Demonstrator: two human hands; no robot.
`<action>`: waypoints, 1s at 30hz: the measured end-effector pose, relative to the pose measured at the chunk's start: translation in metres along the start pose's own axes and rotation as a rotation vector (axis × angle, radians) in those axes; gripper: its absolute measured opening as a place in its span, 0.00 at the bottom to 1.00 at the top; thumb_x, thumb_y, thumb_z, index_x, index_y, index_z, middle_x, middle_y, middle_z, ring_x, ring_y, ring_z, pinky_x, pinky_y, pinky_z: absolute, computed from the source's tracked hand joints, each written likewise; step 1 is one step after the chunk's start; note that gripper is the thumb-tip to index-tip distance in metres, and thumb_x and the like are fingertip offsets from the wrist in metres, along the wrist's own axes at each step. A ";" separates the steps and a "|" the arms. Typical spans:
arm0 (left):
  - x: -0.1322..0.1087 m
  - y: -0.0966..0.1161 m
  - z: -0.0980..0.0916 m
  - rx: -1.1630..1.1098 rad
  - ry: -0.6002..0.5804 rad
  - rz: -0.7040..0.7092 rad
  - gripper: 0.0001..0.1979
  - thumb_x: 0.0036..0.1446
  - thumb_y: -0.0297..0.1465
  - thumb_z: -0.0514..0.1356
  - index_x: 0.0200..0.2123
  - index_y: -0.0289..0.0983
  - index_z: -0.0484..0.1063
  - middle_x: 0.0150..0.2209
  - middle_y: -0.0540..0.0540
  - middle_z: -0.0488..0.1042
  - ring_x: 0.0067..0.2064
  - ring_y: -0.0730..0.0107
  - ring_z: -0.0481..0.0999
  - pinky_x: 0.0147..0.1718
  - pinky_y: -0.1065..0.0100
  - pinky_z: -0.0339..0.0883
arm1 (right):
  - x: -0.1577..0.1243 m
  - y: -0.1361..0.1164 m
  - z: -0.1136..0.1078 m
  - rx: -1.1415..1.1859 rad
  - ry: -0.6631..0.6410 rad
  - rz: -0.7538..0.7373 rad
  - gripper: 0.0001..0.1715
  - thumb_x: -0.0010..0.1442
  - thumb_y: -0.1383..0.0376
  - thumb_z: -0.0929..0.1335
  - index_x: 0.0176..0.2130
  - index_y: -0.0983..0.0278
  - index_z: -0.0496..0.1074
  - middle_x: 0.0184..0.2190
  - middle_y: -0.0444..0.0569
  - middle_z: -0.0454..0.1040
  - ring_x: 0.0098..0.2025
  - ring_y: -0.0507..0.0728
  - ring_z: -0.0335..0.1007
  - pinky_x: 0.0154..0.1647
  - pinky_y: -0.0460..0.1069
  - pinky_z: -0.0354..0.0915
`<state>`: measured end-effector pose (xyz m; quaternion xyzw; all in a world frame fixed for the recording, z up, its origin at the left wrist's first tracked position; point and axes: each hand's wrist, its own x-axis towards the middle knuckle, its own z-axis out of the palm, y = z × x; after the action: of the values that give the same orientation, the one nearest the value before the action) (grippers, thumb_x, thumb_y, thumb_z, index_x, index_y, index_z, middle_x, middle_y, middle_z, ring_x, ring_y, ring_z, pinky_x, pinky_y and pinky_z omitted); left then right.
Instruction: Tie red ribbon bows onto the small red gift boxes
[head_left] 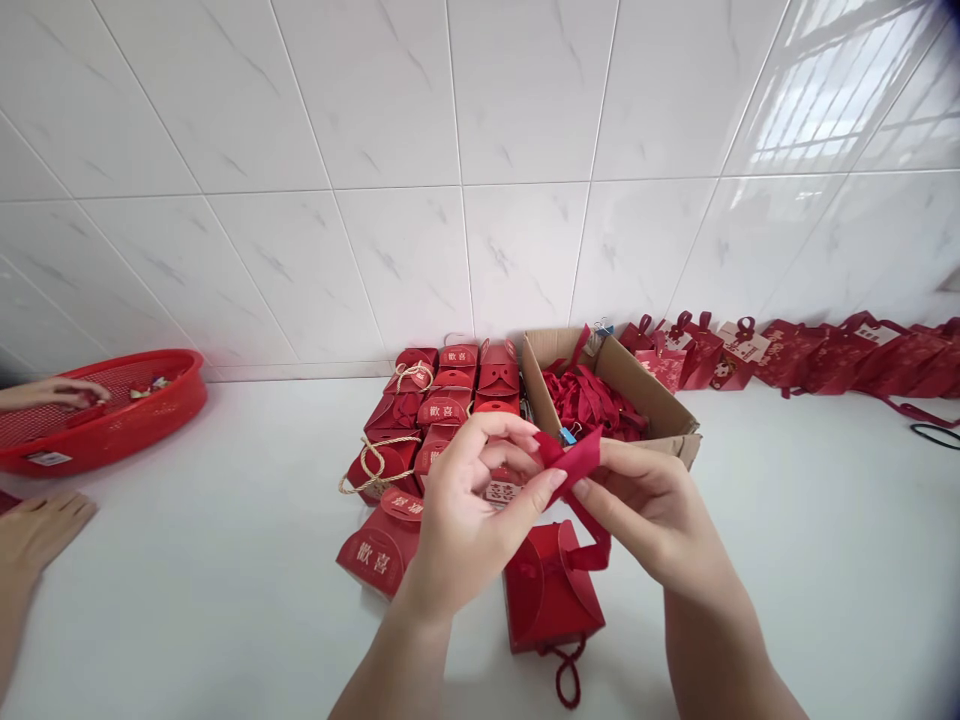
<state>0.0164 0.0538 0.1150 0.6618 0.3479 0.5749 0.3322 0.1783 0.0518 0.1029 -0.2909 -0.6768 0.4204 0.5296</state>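
Red ribbon [583, 458], running down to red box [551, 595] on desk [255, 570] (approx. 5–6 o'clock in view), is pinched btwn fingers of L hand [469, 510] & R hand [660, 510]. From there, cardboard carton [658, 388] is seen at 1 o'clock, red basket [142, 425] at 10.

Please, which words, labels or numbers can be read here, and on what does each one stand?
"歡喜": red box at front left.
"歡喜": two boxes in the middle column.
Too small, blurred or covered to read surely: top lettering on the front box; red basket's white label; white panel among the boxes; white tags by the red bags.
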 end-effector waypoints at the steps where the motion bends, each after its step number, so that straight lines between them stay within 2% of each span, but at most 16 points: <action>1: 0.000 0.000 0.000 0.003 0.027 -0.021 0.14 0.50 0.26 0.65 0.39 0.39 0.67 0.36 0.48 0.73 0.28 0.75 0.76 0.23 0.76 0.73 | 0.000 -0.002 -0.001 0.003 -0.020 0.017 0.09 0.61 0.64 0.66 0.39 0.62 0.77 0.31 0.49 0.74 0.32 0.54 0.70 0.34 0.49 0.70; 4: 0.001 -0.002 -0.001 0.021 0.025 -0.057 0.18 0.50 0.28 0.66 0.45 0.41 0.67 0.42 0.46 0.73 0.26 0.78 0.74 0.20 0.76 0.70 | 0.001 -0.004 -0.002 0.024 -0.031 0.063 0.09 0.60 0.63 0.68 0.38 0.62 0.77 0.32 0.49 0.75 0.34 0.55 0.71 0.35 0.49 0.71; 6: 0.001 -0.002 -0.003 0.062 -0.019 -0.049 0.19 0.50 0.28 0.65 0.46 0.41 0.68 0.43 0.44 0.74 0.27 0.76 0.75 0.24 0.74 0.73 | 0.002 -0.001 -0.002 0.070 -0.013 0.098 0.09 0.60 0.61 0.67 0.37 0.63 0.77 0.31 0.49 0.75 0.34 0.55 0.72 0.35 0.49 0.72; 10: 0.003 0.001 -0.005 0.141 -0.079 -0.075 0.11 0.52 0.31 0.64 0.41 0.39 0.73 0.35 0.45 0.77 0.34 0.69 0.77 0.31 0.71 0.74 | 0.005 0.009 -0.004 0.207 -0.086 0.158 0.11 0.62 0.60 0.66 0.35 0.63 0.76 0.27 0.46 0.75 0.27 0.52 0.73 0.30 0.47 0.72; 13: 0.005 0.003 -0.007 0.109 -0.226 -0.174 0.06 0.56 0.33 0.61 0.36 0.39 0.74 0.33 0.46 0.78 0.35 0.68 0.78 0.32 0.71 0.74 | 0.007 0.016 -0.007 0.255 -0.090 0.150 0.10 0.62 0.62 0.66 0.39 0.62 0.76 0.26 0.44 0.74 0.26 0.50 0.73 0.30 0.46 0.72; 15: 0.007 0.002 -0.010 0.082 -0.369 -0.213 0.07 0.59 0.33 0.57 0.34 0.39 0.75 0.32 0.46 0.79 0.35 0.67 0.79 0.34 0.69 0.74 | 0.009 0.018 -0.009 0.243 -0.084 0.142 0.10 0.62 0.62 0.66 0.40 0.62 0.76 0.25 0.44 0.74 0.26 0.50 0.72 0.29 0.45 0.71; 17: 0.009 -0.001 -0.015 0.101 -0.449 -0.223 0.10 0.60 0.33 0.56 0.32 0.39 0.76 0.31 0.46 0.79 0.36 0.65 0.79 0.36 0.68 0.74 | 0.010 0.019 -0.013 0.216 -0.094 0.125 0.10 0.63 0.62 0.66 0.39 0.63 0.76 0.24 0.44 0.73 0.25 0.49 0.71 0.27 0.45 0.70; 21: 0.012 -0.007 -0.024 0.180 -0.450 -0.274 0.11 0.60 0.35 0.55 0.31 0.38 0.74 0.29 0.46 0.76 0.33 0.67 0.76 0.31 0.69 0.70 | 0.012 0.018 -0.023 0.088 -0.212 0.071 0.11 0.63 0.63 0.65 0.38 0.63 0.77 0.22 0.43 0.71 0.24 0.49 0.68 0.25 0.44 0.68; 25: 0.014 -0.008 -0.025 0.218 -0.494 -0.353 0.13 0.62 0.37 0.51 0.30 0.38 0.70 0.29 0.48 0.73 0.28 0.72 0.70 0.25 0.72 0.62 | 0.013 0.015 -0.029 -0.246 -0.369 -0.011 0.15 0.63 0.71 0.62 0.38 0.61 0.77 0.24 0.44 0.72 0.27 0.50 0.66 0.26 0.44 0.65; 28: 0.015 -0.011 -0.020 0.298 -0.494 -0.406 0.16 0.62 0.40 0.49 0.28 0.37 0.66 0.26 0.51 0.67 0.25 0.75 0.63 0.22 0.72 0.55 | 0.012 0.014 -0.027 -0.431 -0.386 -0.061 0.21 0.58 0.78 0.60 0.37 0.61 0.77 0.26 0.44 0.73 0.28 0.50 0.66 0.29 0.44 0.64; 30: 0.015 -0.013 -0.017 0.319 -0.467 -0.426 0.18 0.62 0.43 0.49 0.25 0.37 0.62 0.23 0.53 0.62 0.24 0.76 0.59 0.22 0.72 0.52 | 0.012 0.015 -0.023 -0.514 -0.374 -0.065 0.22 0.56 0.79 0.59 0.36 0.62 0.77 0.26 0.44 0.74 0.29 0.51 0.67 0.30 0.45 0.63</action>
<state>0.0002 0.0739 0.1135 0.7316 0.4780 0.2645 0.4078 0.1966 0.0749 0.0970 -0.3112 -0.8555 0.2646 0.3182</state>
